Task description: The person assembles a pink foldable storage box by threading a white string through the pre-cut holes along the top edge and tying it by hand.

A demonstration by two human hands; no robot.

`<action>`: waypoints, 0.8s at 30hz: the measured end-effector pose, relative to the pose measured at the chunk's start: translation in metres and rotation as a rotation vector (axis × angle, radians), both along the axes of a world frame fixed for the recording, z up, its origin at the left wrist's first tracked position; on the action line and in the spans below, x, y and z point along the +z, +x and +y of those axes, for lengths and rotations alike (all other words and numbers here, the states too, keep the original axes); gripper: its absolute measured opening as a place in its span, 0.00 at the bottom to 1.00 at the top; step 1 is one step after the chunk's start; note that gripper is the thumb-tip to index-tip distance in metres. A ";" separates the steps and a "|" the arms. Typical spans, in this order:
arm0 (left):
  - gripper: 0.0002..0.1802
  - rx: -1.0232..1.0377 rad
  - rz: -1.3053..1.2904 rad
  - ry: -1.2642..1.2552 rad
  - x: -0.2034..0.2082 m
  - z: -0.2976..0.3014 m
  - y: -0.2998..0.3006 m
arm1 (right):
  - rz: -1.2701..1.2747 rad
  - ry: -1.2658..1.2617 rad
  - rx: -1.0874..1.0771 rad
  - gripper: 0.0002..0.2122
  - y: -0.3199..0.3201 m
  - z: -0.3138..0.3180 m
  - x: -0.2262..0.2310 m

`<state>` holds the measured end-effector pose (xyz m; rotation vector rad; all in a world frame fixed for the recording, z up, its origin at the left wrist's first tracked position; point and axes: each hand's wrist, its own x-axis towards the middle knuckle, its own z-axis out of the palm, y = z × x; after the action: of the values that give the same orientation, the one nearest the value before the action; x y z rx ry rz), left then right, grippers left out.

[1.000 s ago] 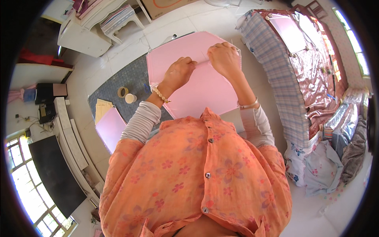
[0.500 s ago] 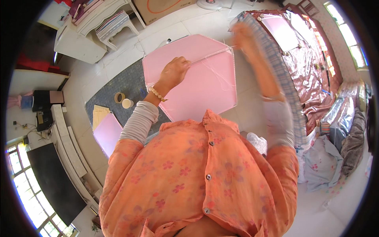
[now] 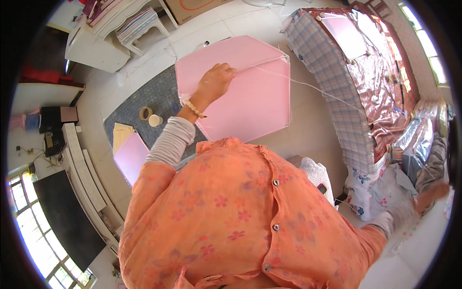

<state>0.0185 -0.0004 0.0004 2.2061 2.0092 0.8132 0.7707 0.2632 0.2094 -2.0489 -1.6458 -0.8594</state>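
Two hands, wide apart: left hand (image 3: 215, 84) pinching the pink panel (image 3: 250, 108) toward twelve o'clock; right hand (image 3: 431, 195) blurred past three, grip unclear.

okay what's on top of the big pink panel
Over the pink panel are the left hand and a white thread leading off rightward; the panel surface directly beneath the hand is covered.
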 end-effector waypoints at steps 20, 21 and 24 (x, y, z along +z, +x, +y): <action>0.09 -0.017 -0.014 0.003 0.005 -0.004 -0.004 | 1.108 -0.843 1.132 0.04 -0.573 -0.195 -0.247; 0.09 -0.015 -0.013 -0.004 0.005 -0.004 -0.004 | 1.109 -0.803 1.154 0.04 -0.574 -0.193 -0.251; 0.08 -0.015 -0.012 0.001 0.005 -0.003 -0.005 | 1.099 -0.824 1.136 0.04 -0.575 -0.190 -0.259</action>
<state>0.0139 -0.0035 0.0053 2.2093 1.9845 0.8239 0.1952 0.0731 -0.0492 -1.0182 -1.9991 1.2295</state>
